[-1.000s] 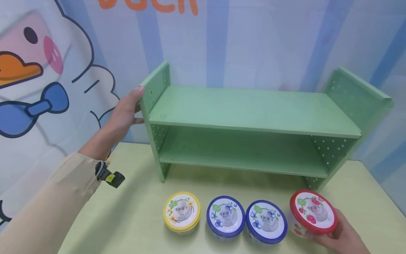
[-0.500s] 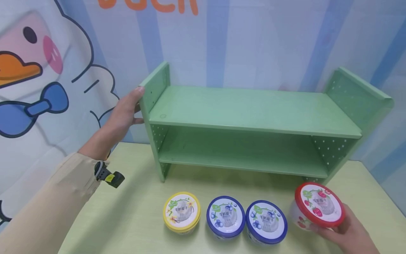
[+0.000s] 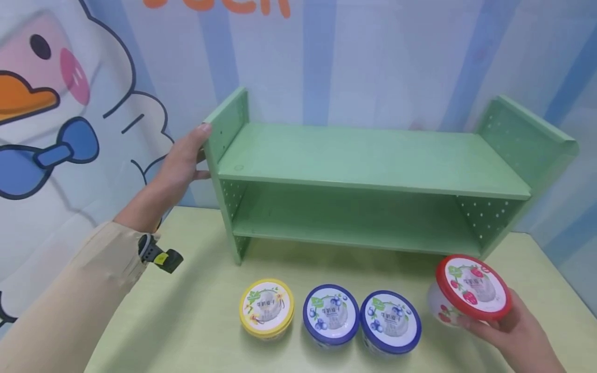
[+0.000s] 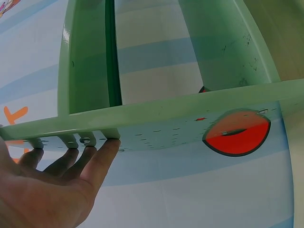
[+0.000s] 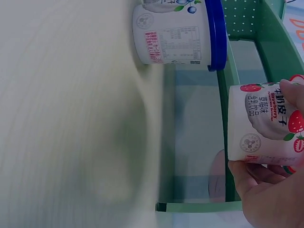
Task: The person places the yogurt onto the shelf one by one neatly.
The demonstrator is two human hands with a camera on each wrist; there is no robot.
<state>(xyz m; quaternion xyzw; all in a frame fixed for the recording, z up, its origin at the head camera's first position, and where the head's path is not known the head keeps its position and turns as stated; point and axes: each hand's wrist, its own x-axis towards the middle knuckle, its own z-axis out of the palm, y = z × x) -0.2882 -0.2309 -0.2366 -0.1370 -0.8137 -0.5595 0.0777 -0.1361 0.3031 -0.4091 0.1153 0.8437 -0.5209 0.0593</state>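
My right hand [image 3: 517, 331] grips a red-lidded strawberry tub [image 3: 475, 287] by its side. In the right wrist view the fingers and thumb curl round its white wall, and its base is raised off the table. The tub tilts slightly, close in front of the right end of the green two-tier shelf [image 3: 373, 158]. My left hand [image 3: 184, 155] is at the shelf's left side panel [image 3: 226, 127]. In the left wrist view its fairly straight fingers [image 4: 102, 159] press against the panel's outer face.
A yellow-lidded tub [image 3: 267, 308] and two blue-lidded blueberry tubs [image 3: 331, 314] stand in a row on the pale table [image 3: 186, 321], in front of the shelf. Behind it hangs a striped cloth [image 3: 373, 57] with a cartoon duck.
My right hand has raised the strawberry tub and moved it slightly right and towards the shelf. The left hand stays at the side panel; the head view has shifted a little.
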